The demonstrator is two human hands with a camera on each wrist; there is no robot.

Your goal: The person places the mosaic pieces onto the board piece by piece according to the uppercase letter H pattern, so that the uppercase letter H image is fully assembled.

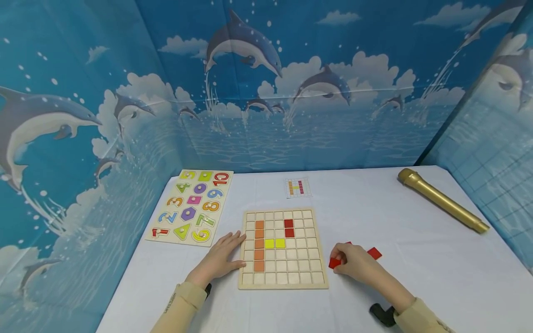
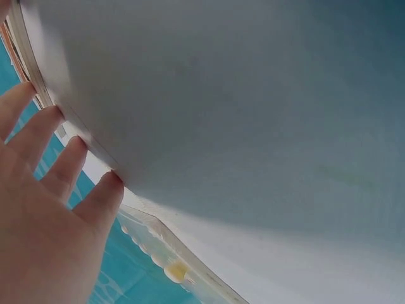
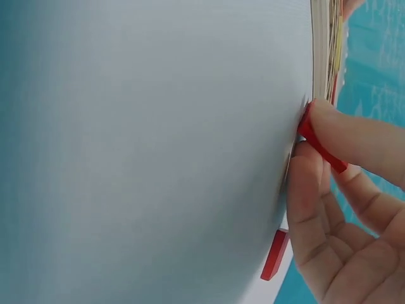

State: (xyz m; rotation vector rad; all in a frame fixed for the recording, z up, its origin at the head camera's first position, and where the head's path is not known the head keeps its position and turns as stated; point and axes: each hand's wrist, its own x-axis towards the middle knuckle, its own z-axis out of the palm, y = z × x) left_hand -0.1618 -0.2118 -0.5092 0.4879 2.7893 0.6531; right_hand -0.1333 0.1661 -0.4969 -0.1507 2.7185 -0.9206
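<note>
A wooden grid board (image 1: 283,286) lies on the white table. It bears a column of orange tiles (image 1: 259,254), two yellow tiles (image 1: 275,243) and two dark red tiles (image 1: 289,228). My left hand (image 1: 220,260) touches the board's left edge with its fingers spread; the left wrist view shows those fingertips (image 2: 112,178) along that edge. Just right of the board, my right hand (image 1: 355,263) pinches a red square tile (image 3: 324,147) between thumb and fingers, tilted near the tabletop. Another red tile (image 1: 374,253) lies behind that hand, and a red corner (image 1: 349,243) peeks out beyond it.
A number-and-shape puzzle board (image 1: 193,210) stands left of the grid board. Behind the grid lies a small pattern card (image 1: 298,188) with orange, yellow and red squares. A gold microphone (image 1: 443,201) lies at the far right. Dolphin-print curtains (image 1: 291,138) enclose the table.
</note>
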